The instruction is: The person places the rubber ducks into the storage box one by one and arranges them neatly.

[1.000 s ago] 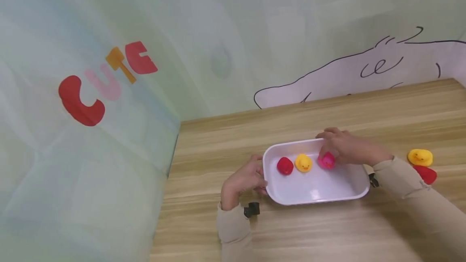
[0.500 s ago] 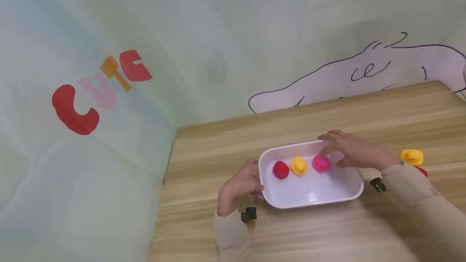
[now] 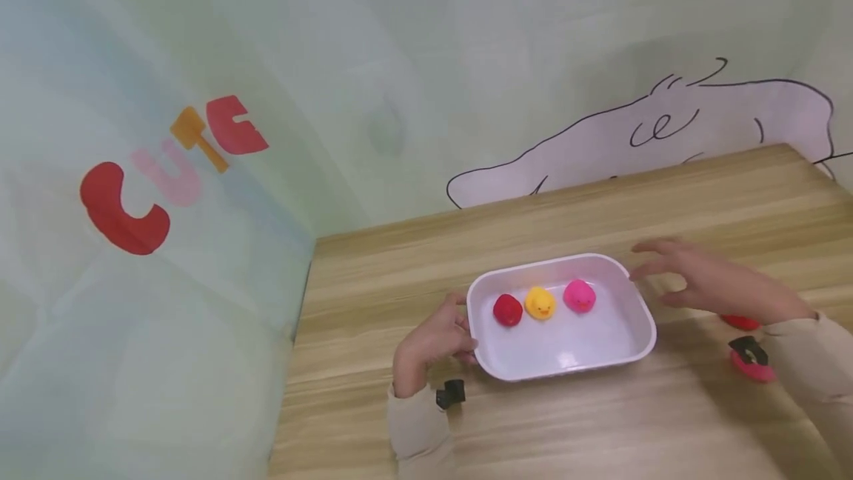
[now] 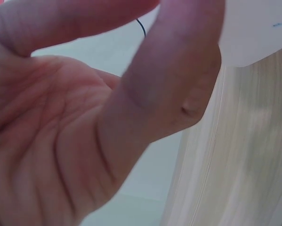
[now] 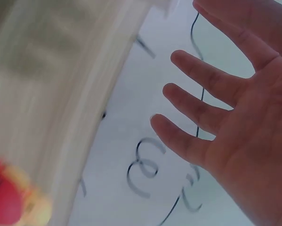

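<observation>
A white tray (image 3: 603,339) lies on the wooden table, with a red rubber duck (image 3: 508,311), a yellow rubber duck (image 3: 540,304) and a pink rubber duck (image 3: 580,296) in a row along its far side. My left hand (image 3: 435,338) grips the tray's left end, thumb at the rim and fingers partly hidden. In the left wrist view, the thumb (image 4: 173,70) lies before the tray's white wall. To the right of the tray my right hand (image 3: 716,281) hovers, its fingers spread and nothing in them. The right wrist view shows the bare palm (image 5: 253,127).
Under my right forearm lie a red toy (image 3: 741,322) and a pink toy (image 3: 753,369), both partly covered. The right wrist view shows blurred red (image 5: 6,197) and yellow toys (image 5: 38,207) at lower left. A wall (image 3: 400,95) stands behind the table.
My right hand has let go of the pink duck, leaving it in the tray, and moved right, out past the tray's right end. The left hand keeps its hold on the tray.
</observation>
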A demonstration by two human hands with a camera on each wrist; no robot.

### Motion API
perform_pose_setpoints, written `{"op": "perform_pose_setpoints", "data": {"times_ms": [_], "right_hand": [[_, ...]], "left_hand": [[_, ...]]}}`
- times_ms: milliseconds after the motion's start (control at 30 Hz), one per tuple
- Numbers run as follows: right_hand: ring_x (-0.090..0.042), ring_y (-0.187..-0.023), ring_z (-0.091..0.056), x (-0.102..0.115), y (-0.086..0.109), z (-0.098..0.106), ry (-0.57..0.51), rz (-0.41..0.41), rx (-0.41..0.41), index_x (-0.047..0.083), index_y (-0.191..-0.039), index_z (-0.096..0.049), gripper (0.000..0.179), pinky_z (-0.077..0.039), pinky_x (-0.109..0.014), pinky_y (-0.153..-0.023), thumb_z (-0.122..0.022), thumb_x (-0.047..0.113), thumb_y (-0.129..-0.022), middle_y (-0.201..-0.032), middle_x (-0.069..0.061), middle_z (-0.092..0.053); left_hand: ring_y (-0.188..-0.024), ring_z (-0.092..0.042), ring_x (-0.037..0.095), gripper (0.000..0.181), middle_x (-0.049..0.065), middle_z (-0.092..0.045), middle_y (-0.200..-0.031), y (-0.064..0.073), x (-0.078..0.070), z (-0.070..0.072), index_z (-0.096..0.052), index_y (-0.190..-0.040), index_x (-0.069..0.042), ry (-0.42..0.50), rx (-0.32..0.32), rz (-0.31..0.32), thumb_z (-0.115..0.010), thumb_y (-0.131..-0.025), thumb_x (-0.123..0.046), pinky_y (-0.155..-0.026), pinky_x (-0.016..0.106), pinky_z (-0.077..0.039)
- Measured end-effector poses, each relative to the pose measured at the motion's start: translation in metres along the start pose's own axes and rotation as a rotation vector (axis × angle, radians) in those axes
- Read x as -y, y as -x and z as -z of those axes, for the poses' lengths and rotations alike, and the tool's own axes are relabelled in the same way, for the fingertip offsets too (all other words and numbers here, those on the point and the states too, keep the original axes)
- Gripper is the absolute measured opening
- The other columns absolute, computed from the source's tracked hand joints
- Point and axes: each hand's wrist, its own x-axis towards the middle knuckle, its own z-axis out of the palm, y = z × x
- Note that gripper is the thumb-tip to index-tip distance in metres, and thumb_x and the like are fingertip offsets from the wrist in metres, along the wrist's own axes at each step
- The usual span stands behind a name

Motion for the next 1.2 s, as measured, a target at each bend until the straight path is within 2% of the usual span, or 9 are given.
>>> {"op": "perform_pose_setpoints", "data": {"times_ms": [167, 300, 433, 533, 667, 800, 1067, 1200], "right_hand": [[-0.044, -0.113, -0.052, -0.018, 0.028, -0.004, 0.073, 0.049, -0.146, 0.017, -0.099, -0.075, 0.045, -0.054, -0.063, -0.083, -0.091, -0.003, -0.061, -0.127, -0.021, -0.059], [-0.045, -0.107, -0.053, -0.026, 0.044, -0.006, 0.116, 0.034, -0.191, 0.017, -0.089, -0.074, 0.046, -0.053, -0.063, -0.078, -0.092, -0.004, -0.053, -0.119, -0.022, -0.062], [-0.048, -0.105, -0.05, -0.026, 0.058, -0.008, 0.107, -0.009, -0.201, 0.017, -0.086, -0.074, 0.043, -0.051, -0.065, -0.076, -0.094, 0.0, -0.052, -0.117, -0.025, -0.061], [-0.055, -0.109, -0.045, -0.025, 0.068, -0.012, 0.088, -0.091, -0.158, 0.014, -0.088, -0.075, 0.038, -0.048, -0.072, -0.077, -0.095, 0.006, -0.057, -0.121, -0.029, -0.055], [-0.059, -0.115, -0.037, -0.022, 0.083, -0.019, 0.105, -0.198, -0.114, 0.01, -0.09, -0.076, 0.035, -0.043, -0.081, -0.079, -0.094, 0.007, -0.059, -0.125, -0.033, -0.049], [-0.06, -0.118, -0.033, -0.022, 0.093, -0.027, 0.089, -0.251, -0.118, 0.01, -0.09, -0.076, 0.039, -0.037, -0.084, -0.083, -0.096, 0.007, -0.056, -0.129, -0.034, -0.046], [-0.064, -0.127, -0.022, -0.029, 0.083, -0.034, 0.011, -0.27, -0.09, 0.004, -0.092, -0.076, 0.034, -0.025, -0.089, -0.092, -0.093, 0.006, -0.062, -0.134, -0.037, -0.041], [-0.063, -0.126, -0.023, -0.029, 0.081, -0.032, 0.043, -0.269, -0.06, 0.003, -0.09, -0.076, 0.032, -0.029, -0.089, -0.087, -0.093, 0.008, -0.063, -0.133, -0.036, -0.041]], "left_hand": [[-0.062, -0.065, 0.023, 0.063, 0.016, -0.057, -0.088, 0.001, 0.002, 0.003, -0.033, -0.139, 0.012, 0.01, 0.019, -0.035, -0.061, -0.083, 0.016, -0.065, 0.04, -0.065], [-0.062, -0.067, 0.026, 0.062, 0.017, -0.058, -0.087, 0.007, 0.004, 0.007, -0.033, -0.139, 0.013, 0.021, 0.013, -0.045, -0.059, -0.083, 0.015, -0.065, 0.04, -0.065], [-0.064, -0.067, 0.027, 0.064, 0.023, -0.059, -0.093, 0.013, 0.006, 0.012, -0.031, -0.14, 0.013, 0.057, -0.002, -0.036, -0.058, -0.082, 0.015, -0.068, 0.043, -0.066], [-0.065, -0.067, 0.026, 0.066, 0.027, -0.058, -0.097, 0.016, 0.007, 0.014, -0.03, -0.142, 0.013, 0.083, -0.009, -0.029, -0.057, -0.082, 0.015, -0.068, 0.044, -0.066], [-0.066, -0.066, 0.024, 0.066, 0.029, -0.057, -0.1, 0.021, 0.008, 0.016, -0.029, -0.142, 0.013, 0.091, 0.001, -0.019, -0.057, -0.082, 0.015, -0.069, 0.043, -0.066], [-0.067, -0.067, 0.024, 0.066, 0.029, -0.058, -0.101, 0.025, 0.007, 0.02, -0.029, -0.142, 0.012, 0.08, -0.007, -0.003, -0.058, -0.083, 0.014, -0.069, 0.043, -0.066], [-0.066, -0.067, 0.023, 0.065, 0.029, -0.058, -0.102, 0.034, 0.01, 0.024, -0.031, -0.141, 0.013, 0.102, -0.052, -0.004, -0.059, -0.082, 0.015, -0.07, 0.047, -0.065], [-0.066, -0.067, 0.024, 0.065, 0.025, -0.057, -0.098, 0.035, 0.013, 0.02, -0.031, -0.14, 0.014, 0.111, -0.048, -0.003, -0.059, -0.081, 0.015, -0.069, 0.047, -0.065]]}}
